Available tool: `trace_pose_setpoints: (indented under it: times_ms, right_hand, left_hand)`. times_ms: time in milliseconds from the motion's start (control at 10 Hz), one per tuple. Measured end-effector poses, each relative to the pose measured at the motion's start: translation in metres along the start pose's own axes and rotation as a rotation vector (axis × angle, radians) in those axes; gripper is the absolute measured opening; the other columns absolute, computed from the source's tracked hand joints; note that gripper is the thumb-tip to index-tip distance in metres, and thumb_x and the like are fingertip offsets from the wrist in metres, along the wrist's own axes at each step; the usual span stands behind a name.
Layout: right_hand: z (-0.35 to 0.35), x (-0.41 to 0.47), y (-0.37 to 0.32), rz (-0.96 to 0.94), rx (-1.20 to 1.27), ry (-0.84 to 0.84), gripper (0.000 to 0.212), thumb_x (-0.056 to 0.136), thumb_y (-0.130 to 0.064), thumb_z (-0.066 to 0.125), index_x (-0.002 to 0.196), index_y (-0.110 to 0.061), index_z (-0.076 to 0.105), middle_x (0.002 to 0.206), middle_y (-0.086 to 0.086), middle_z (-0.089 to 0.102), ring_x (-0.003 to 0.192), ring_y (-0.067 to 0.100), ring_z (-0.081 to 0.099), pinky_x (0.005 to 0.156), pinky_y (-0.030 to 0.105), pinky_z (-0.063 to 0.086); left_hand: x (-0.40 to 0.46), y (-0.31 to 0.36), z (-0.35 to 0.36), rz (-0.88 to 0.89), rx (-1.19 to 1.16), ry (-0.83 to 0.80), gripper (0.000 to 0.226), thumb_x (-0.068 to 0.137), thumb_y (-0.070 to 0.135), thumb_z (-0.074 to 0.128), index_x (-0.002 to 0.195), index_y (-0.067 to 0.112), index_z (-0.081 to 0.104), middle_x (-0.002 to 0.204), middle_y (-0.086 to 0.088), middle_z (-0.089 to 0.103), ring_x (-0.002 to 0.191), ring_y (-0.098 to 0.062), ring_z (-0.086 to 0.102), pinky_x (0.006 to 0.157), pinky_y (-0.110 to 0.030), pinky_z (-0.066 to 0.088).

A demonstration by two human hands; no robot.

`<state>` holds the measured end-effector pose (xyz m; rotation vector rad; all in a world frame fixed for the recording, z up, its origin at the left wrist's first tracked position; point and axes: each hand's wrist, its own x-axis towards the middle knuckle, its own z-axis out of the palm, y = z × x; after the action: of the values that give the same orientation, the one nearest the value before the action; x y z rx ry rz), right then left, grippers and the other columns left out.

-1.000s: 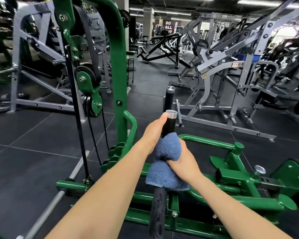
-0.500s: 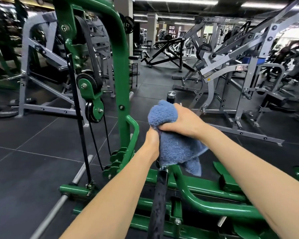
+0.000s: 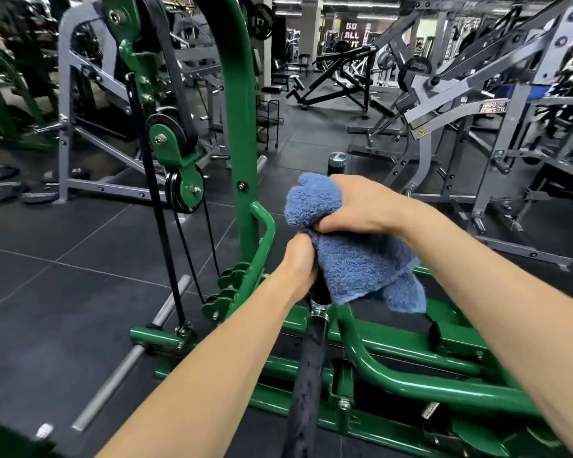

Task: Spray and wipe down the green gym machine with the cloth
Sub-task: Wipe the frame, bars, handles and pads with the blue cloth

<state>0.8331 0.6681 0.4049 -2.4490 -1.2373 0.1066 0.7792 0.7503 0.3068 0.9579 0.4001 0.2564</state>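
Head view: the right hand (image 3: 361, 206) grips the blue cloth (image 3: 351, 259), bunched over the top end of the black handle bar (image 3: 306, 375) of the green gym machine (image 3: 245, 110); the left hand (image 3: 298, 262) has its fingers curled round the bar just below, touching the cloth.

Bright, even light from ceiling strips (image 3: 341, 4) (far back); edges bow and blur, centre stays sharp.
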Motion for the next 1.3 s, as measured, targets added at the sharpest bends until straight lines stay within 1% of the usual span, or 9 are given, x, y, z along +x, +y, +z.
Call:
trace_pose_setpoints:
  times_ms: [100,300,400,600,800,900,1000,1100,1300]
  right_hand:
    - [0.005,0.015,-0.017,0.051,-0.260,0.065,0.035,0.071,-0.035,0.069,0.096,-0.014,0.056,0.093,0.003,0.059,0.084,0.026,0.055,0.071,0.031,0.046]
    - [0.012,0.014,0.005,0.124,0.401,0.205,0.012,0.076,-0.025,0.073,0.081,-0.022,0.063,0.084,-0.006,0.066,0.083,0.014,0.061,0.076,0.027,0.049]
    - [0.027,-0.002,0.013,0.151,0.776,0.317,0.019,0.080,-0.014,0.073,0.090,-0.024,0.061,0.084,-0.014,0.064,0.076,0.002,0.060,0.061,0.007,0.045]
    - [0.099,-0.048,0.021,0.346,0.971,0.515,0.043,0.077,-0.014,0.076,0.114,-0.021,0.055,0.099,-0.008,0.066,0.090,0.004,0.064,0.070,0.013,0.048]
    - [0.147,-0.078,0.026,0.548,0.422,0.112,0.042,0.077,-0.039,0.063,0.113,-0.023,0.049,0.099,-0.008,0.056,0.085,0.015,0.060,0.068,0.032,0.047]
    - [0.130,-0.071,0.027,0.499,0.191,-0.021,0.036,0.069,-0.042,0.055,0.097,-0.020,0.054,0.090,-0.002,0.058,0.085,0.024,0.062,0.067,0.034,0.048]
    - [0.127,-0.075,0.024,0.474,-0.019,-0.255,0.020,0.078,-0.034,0.057,0.092,-0.020,0.062,0.102,0.005,0.066,0.094,0.023,0.063,0.070,0.028,0.045]
    - [0.096,-0.083,-0.004,0.524,-0.147,-0.357,0.032,0.077,-0.042,0.063,0.098,-0.017,0.064,0.104,0.005,0.065,0.095,0.022,0.062,0.071,0.026,0.043]
    - [0.143,-0.067,-0.013,0.788,0.248,-0.104,0.104,0.050,-0.073,0.073,0.129,-0.012,0.045,0.123,0.004,0.056,0.111,0.023,0.058,0.088,0.033,0.050]
  left_hand:
    - [0.002,0.004,-0.003,0.011,0.003,0.021,0.037,0.105,0.021,0.027,0.087,0.012,0.058,0.081,-0.008,0.065,0.075,-0.020,0.060,0.067,-0.031,0.051]
    - [0.005,0.008,-0.002,0.036,-0.078,-0.023,0.055,0.101,0.056,0.027,0.109,0.015,0.064,0.102,-0.011,0.070,0.088,-0.024,0.068,0.080,-0.037,0.056]
    - [0.003,0.005,-0.003,0.032,-0.039,-0.036,0.059,0.101,0.056,0.023,0.104,0.014,0.065,0.094,-0.010,0.071,0.079,-0.021,0.071,0.071,-0.033,0.059]
    - [-0.001,0.005,-0.003,-0.027,0.066,0.007,0.046,0.098,0.047,0.044,0.085,0.011,0.068,0.079,-0.011,0.070,0.077,-0.024,0.064,0.074,-0.033,0.051]
    - [-0.010,0.004,-0.010,-0.076,0.456,0.033,0.060,0.098,0.059,0.031,0.099,0.012,0.069,0.100,-0.008,0.069,0.088,-0.020,0.064,0.085,-0.032,0.049]
    - [-0.016,0.009,-0.021,-0.040,0.812,0.058,0.056,0.102,0.046,0.026,0.126,0.008,0.060,0.132,-0.012,0.057,0.120,-0.027,0.053,0.106,-0.038,0.037]
    - [-0.018,-0.010,-0.058,-0.050,0.992,0.109,0.047,0.103,0.030,0.031,0.124,-0.004,0.056,0.130,-0.022,0.057,0.120,-0.035,0.053,0.103,-0.040,0.043]
    - [-0.033,-0.030,-0.094,-0.204,1.040,0.118,0.039,0.101,0.019,0.039,0.126,-0.006,0.055,0.130,-0.022,0.057,0.115,-0.033,0.058,0.095,-0.035,0.049]
    - [-0.062,-0.061,-0.114,-0.280,1.086,0.001,0.032,0.096,0.009,0.042,0.113,-0.010,0.062,0.103,-0.015,0.064,0.082,-0.024,0.061,0.065,-0.028,0.044]
